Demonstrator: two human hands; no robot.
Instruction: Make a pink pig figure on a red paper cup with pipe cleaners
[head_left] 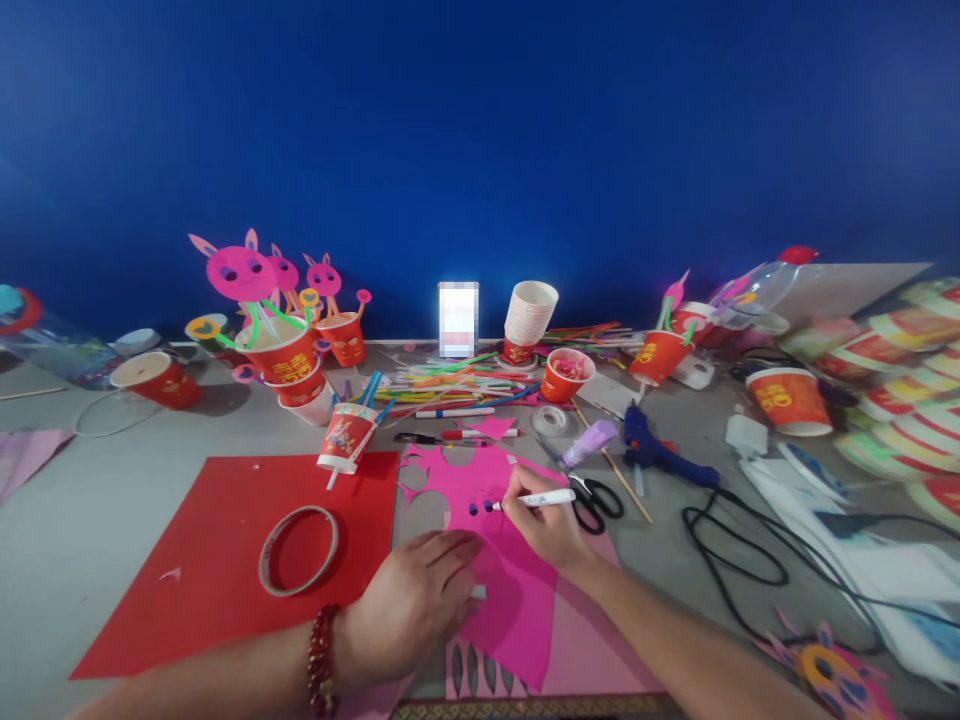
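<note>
My right hand [547, 520] is closed around a white acrylic marker [546, 498], its tip at two small dark purple ovals [480, 508] on a bright pink paper sheet [517, 600]. Round pieces have been cut from the far edge of that sheet. My left hand [420, 600], with a red bead bracelet [322, 655] at the wrist, lies on the sheet's left side, fingers loosely bent and resting flat. A lighter pink sheet [589, 640] lies underneath. On the red sheet [202, 560] to the left rests a tape ring [298, 551].
Black-handled scissors [589, 505], a purple glue bottle [589, 442] and a blue glue gun [660, 450] lie to the right, with a looping black cord. Behind are coloured sticks [442, 380], stacked paper cups [531, 315] and pink-faced cup figures [241, 272]. A bright phone screen [458, 318] stands by the wall.
</note>
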